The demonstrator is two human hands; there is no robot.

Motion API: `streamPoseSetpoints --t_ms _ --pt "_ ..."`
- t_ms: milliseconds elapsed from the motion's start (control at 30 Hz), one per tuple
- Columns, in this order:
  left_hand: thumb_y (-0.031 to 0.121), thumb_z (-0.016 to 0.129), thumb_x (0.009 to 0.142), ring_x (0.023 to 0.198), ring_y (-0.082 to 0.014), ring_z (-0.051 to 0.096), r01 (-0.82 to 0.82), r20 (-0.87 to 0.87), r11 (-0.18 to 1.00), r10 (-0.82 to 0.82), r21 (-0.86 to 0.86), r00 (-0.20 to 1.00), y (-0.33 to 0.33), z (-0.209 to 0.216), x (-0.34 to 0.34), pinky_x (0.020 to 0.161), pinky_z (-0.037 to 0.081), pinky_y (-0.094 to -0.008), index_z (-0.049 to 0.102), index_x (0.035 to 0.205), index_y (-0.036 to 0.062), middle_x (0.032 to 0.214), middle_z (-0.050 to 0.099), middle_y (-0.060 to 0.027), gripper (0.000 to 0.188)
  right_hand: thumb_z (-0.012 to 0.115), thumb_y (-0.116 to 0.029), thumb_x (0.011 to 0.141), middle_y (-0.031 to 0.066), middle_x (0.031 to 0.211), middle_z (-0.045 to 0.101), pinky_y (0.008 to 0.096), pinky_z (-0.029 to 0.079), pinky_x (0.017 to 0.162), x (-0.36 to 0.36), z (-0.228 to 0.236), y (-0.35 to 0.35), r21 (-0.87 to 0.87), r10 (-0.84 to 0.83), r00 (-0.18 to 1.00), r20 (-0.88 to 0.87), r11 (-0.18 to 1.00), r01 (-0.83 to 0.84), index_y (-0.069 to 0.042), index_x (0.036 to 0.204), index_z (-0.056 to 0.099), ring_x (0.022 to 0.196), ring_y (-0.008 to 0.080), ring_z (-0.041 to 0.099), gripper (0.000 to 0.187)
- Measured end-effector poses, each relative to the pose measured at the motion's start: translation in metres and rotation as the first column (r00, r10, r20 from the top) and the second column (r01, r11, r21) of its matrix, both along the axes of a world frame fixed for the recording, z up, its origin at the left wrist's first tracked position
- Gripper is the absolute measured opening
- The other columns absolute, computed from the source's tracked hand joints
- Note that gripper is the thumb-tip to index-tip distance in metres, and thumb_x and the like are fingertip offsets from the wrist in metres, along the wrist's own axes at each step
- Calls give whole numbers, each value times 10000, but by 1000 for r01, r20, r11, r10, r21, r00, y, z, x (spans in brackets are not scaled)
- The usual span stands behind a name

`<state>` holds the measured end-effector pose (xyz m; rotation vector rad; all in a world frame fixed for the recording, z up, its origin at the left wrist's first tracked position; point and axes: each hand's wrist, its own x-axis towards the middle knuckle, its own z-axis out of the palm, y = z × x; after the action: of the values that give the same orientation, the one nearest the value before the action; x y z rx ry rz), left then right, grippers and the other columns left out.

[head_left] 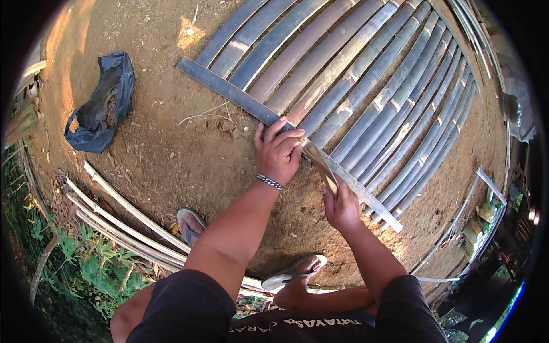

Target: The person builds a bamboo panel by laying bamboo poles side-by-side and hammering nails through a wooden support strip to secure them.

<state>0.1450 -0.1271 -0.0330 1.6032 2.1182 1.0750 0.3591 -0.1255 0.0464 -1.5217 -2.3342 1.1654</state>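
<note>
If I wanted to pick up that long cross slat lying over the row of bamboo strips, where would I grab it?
Probably at its far bare end, coming from above. The cross slat is thin and flat, lying across the bamboo strips, and that end juts past them over the dirt, so fingers could curl under its edges. The left hand presses its middle; the right hand works beside it.

Smooth grey-green split bamboo slats [366,97]; glossy black plastic bag [100,106]; rough dry brown earth [171,166]
</note>
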Motion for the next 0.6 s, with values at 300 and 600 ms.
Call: streamPoseSetpoints --t_ms 300,600 --pt "86 765 793 1352 -202 564 -8 27 1000 8 -10 1000 2 3 1 1205 248 -566 760 848 183 1124 767 111 111 643 -137 976 297 1149 688 551 577 804 5 -8 -4 -4 -16 999 -31 1000 16 -89 1408 509 907 495 700 454" --pt "88 788 817 1354 -236 568 -14 10 1000 13 20 1000 3 0 2 1190 261 -581 716 832 158 1127 777 86 101 652 -179 1008 273 980 721 490 569 780 -7 -3 16 -190 -203 978 -43 963 191 -32 1377 542 885 436 736 412"
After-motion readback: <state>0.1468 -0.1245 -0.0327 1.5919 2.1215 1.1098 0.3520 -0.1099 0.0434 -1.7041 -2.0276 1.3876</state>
